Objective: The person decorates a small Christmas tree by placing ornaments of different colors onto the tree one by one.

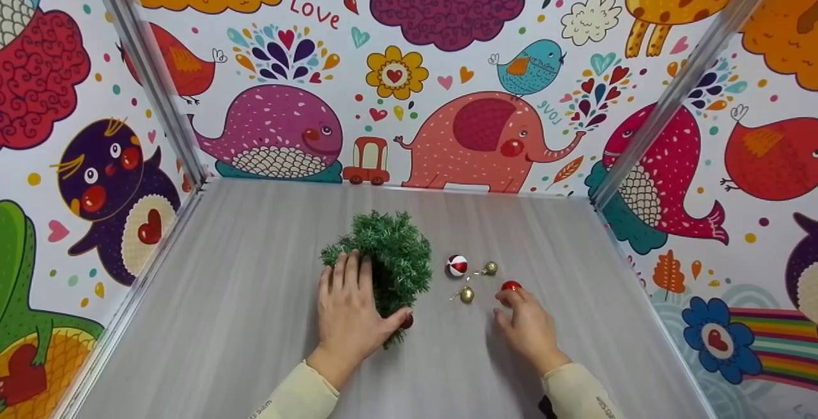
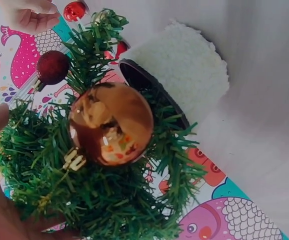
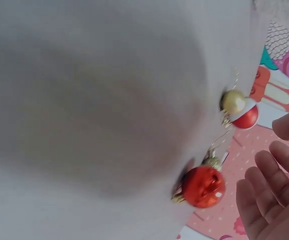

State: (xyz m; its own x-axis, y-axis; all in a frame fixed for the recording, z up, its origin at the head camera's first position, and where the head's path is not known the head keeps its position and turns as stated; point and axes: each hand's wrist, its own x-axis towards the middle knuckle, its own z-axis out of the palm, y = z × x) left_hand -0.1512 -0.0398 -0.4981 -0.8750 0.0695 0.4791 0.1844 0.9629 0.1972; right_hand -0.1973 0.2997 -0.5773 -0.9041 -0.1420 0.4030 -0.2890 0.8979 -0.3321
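A small green artificial tree (image 1: 399,246) stands on the table, with my left hand (image 1: 351,307) laid over its left side, fingers spread. In the left wrist view a shiny copper-gold ball (image 2: 112,124), a dark red ball (image 2: 53,67) and the tree's white base (image 2: 184,65) show. My right hand (image 1: 527,329) hovers with loosely bent fingers just beside a shiny red ball (image 1: 511,285). In the right wrist view that red ball (image 3: 203,187) lies apart from the fingers (image 3: 272,200), which hold nothing.
Between the tree and my right hand lie a red and white ball (image 1: 457,265) and two small gold balls, one farther back (image 1: 490,268) and one nearer (image 1: 467,294). Printed panels (image 1: 396,42) with metal edge posts (image 1: 684,80) border the grey table (image 1: 255,246).
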